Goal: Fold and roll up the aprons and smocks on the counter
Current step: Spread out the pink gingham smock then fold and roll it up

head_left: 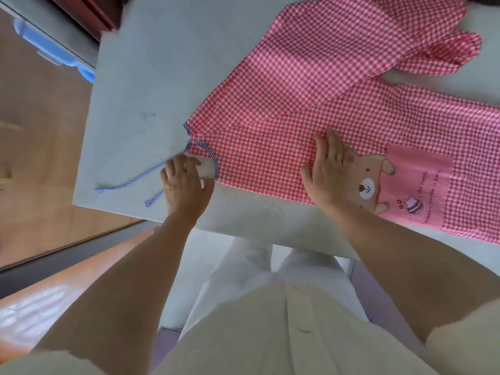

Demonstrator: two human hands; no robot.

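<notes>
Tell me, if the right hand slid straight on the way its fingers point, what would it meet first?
Probably the edge of the folded-over flap of the gingham smock; the right hand lies flat on that smock.

Pale grey counter (140,90) carries a pink gingham smock (284,85) spread flat, striped ties (108,188) trailing towards its left edge.
</notes>
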